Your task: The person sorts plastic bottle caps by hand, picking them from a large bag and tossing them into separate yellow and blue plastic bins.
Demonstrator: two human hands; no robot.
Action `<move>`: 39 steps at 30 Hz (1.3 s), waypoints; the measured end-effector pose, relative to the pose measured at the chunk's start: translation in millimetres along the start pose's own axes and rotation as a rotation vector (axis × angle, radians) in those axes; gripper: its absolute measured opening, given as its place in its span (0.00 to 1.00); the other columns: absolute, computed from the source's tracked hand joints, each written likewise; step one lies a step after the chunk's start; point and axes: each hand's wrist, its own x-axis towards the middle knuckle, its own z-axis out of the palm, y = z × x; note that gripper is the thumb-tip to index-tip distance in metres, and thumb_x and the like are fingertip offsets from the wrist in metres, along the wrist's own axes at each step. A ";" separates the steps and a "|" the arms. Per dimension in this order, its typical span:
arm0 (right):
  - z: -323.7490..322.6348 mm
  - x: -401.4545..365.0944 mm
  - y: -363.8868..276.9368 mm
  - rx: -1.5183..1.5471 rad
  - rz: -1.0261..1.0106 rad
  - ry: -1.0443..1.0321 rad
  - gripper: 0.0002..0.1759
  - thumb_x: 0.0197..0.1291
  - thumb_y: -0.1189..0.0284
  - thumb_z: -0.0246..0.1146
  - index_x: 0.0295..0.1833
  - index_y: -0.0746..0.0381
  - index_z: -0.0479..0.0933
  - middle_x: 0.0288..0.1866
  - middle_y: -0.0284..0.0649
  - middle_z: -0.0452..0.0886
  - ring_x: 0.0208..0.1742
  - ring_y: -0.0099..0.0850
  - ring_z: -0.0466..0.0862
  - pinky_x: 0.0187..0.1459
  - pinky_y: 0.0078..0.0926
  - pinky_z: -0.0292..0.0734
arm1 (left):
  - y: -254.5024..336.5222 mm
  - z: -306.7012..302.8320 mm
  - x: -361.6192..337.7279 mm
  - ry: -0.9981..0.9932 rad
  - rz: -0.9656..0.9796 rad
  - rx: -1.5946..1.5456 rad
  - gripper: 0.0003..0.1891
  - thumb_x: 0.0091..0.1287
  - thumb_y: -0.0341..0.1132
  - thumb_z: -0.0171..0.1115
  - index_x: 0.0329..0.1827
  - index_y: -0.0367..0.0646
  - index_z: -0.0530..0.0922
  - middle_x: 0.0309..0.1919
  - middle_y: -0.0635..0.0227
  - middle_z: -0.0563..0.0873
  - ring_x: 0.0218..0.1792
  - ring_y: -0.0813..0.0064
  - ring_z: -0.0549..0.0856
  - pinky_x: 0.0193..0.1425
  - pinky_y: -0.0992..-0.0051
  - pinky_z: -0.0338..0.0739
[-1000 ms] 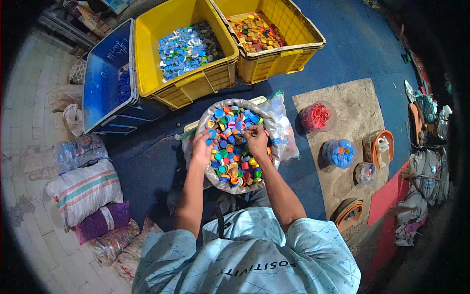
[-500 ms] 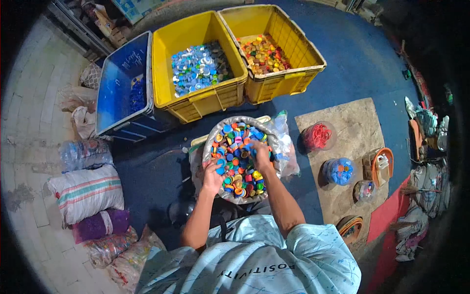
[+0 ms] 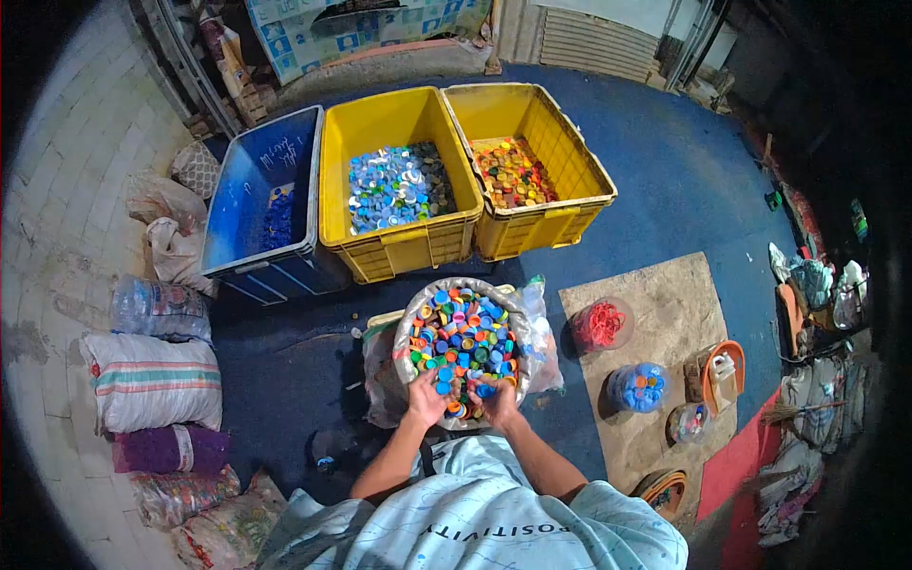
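Blue floor carries an open sack of mixed bottle caps. Left hand and right hand rest at its near edge, fingers curled into the pile; what they hold cannot be told. Caps appear light, rigid, slippery: pinch by the rim.

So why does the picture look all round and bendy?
Head view: a fisheye lens bends the rims of the yellow crates and blackens the corners; the sack of bottle caps in the middle is bright and sharp, the right edge dim.
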 end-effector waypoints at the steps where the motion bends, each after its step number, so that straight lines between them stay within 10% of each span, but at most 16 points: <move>1: 2.7 1.0 2.1 0.011 -0.005 0.027 0.12 0.56 0.69 0.54 0.43 0.64 0.73 0.37 0.42 0.78 0.40 0.37 0.80 0.41 0.31 0.82 | -0.7 -1.8 -2.8 0.016 -0.009 -0.008 0.20 0.66 0.45 0.51 0.53 0.39 0.72 0.43 0.57 0.81 0.42 0.59 0.81 0.47 0.61 0.77; 5: 20.1 35.4 -17.4 -0.074 -0.041 -0.082 0.05 0.58 0.70 0.54 0.36 0.61 0.72 0.35 0.39 0.75 0.38 0.34 0.77 0.46 0.33 0.77 | 19.8 17.0 15.0 0.099 0.016 -0.167 0.20 0.67 0.44 0.51 0.54 0.40 0.71 0.44 0.55 0.80 0.45 0.58 0.80 0.52 0.58 0.77; 9: 196.9 -15.0 -100.9 -0.069 -0.265 -0.221 0.08 0.54 0.77 0.53 0.23 0.60 0.67 0.21 0.35 0.66 0.30 0.32 0.75 0.43 0.32 0.75 | 114.8 116.6 42.0 -0.367 0.291 -0.166 0.32 0.66 0.48 0.54 0.59 0.24 0.64 0.55 0.46 0.74 0.58 0.52 0.74 0.68 0.57 0.64; 11: 203.6 50.1 -134.0 0.056 -0.228 -0.743 0.07 0.53 0.78 0.53 0.23 0.60 0.69 0.25 0.38 0.70 0.36 0.33 0.77 0.45 0.32 0.75 | 157.4 175.2 24.4 -0.189 0.308 -0.111 0.39 0.66 0.49 0.54 0.65 0.20 0.53 0.64 0.38 0.64 0.66 0.48 0.66 0.73 0.55 0.56; 13: 253.8 -11.5 -141.7 0.107 -0.437 -0.371 0.07 0.50 0.78 0.53 0.24 0.60 0.63 0.20 0.34 0.66 0.26 0.29 0.70 0.40 0.28 0.75 | 178.8 188.1 25.4 -0.291 0.395 0.011 0.44 0.66 0.50 0.54 0.68 0.19 0.46 0.69 0.35 0.54 0.71 0.46 0.56 0.75 0.54 0.51; 15: 235.0 0.8 -145.2 0.042 -0.622 -0.300 0.28 0.55 0.78 0.54 0.63 0.70 0.62 0.51 0.50 0.71 0.56 0.41 0.75 0.55 0.35 0.74 | 181.4 169.4 32.7 -0.287 0.395 0.005 0.42 0.66 0.47 0.55 0.69 0.21 0.48 0.70 0.37 0.54 0.72 0.48 0.56 0.75 0.56 0.51; 16: 223.7 -7.5 -144.2 -0.008 -0.641 -0.330 0.38 0.57 0.77 0.55 0.71 0.69 0.47 0.56 0.51 0.68 0.61 0.44 0.73 0.58 0.37 0.72 | 172.9 158.5 32.3 -0.227 0.413 0.063 0.39 0.65 0.46 0.56 0.67 0.22 0.52 0.68 0.39 0.58 0.70 0.49 0.60 0.74 0.56 0.54; 21: 62.0 30.5 -116.2 -0.129 -0.495 -0.108 0.31 0.59 0.77 0.54 0.67 0.70 0.54 0.49 0.49 0.74 0.46 0.37 0.81 0.44 0.32 0.79 | 101.5 53.1 48.8 0.140 0.321 0.179 0.18 0.64 0.39 0.59 0.50 0.36 0.74 0.47 0.59 0.80 0.46 0.65 0.81 0.53 0.64 0.79; 23: 55.5 -11.0 -98.2 -0.162 -0.453 0.241 0.26 0.59 0.77 0.54 0.64 0.70 0.60 0.37 0.41 0.77 0.32 0.27 0.80 0.36 0.25 0.78 | 71.4 32.9 35.9 0.115 0.287 0.340 0.12 0.63 0.35 0.60 0.47 0.38 0.76 0.41 0.64 0.81 0.38 0.72 0.81 0.43 0.69 0.81; 27: -21.1 -5.3 -66.1 -0.432 -0.383 0.296 0.15 0.58 0.77 0.54 0.51 0.68 0.70 0.35 0.39 0.78 0.28 0.24 0.76 0.33 0.21 0.74 | 14.0 11.1 30.4 0.306 0.296 0.692 0.15 0.57 0.28 0.64 0.48 0.39 0.75 0.40 0.66 0.82 0.34 0.79 0.79 0.35 0.80 0.74; 34: -71.4 6.1 -35.3 -0.794 -0.543 0.368 0.11 0.60 0.73 0.57 0.46 0.67 0.76 0.28 0.32 0.75 0.25 0.20 0.72 0.28 0.18 0.68 | -26.7 0.7 62.9 0.134 0.679 1.624 0.21 0.53 0.23 0.66 0.52 0.38 0.73 0.41 0.62 0.84 0.35 0.69 0.82 0.42 0.74 0.77; 39: -87.9 -10.3 -34.8 -1.055 -0.588 0.445 0.13 0.57 0.75 0.58 0.48 0.67 0.75 0.34 0.39 0.82 0.35 0.26 0.81 0.39 0.25 0.75 | -25.4 46.7 67.2 -0.035 0.790 2.057 0.28 0.51 0.26 0.66 0.59 0.41 0.71 0.52 0.56 0.79 0.54 0.55 0.74 0.59 0.61 0.66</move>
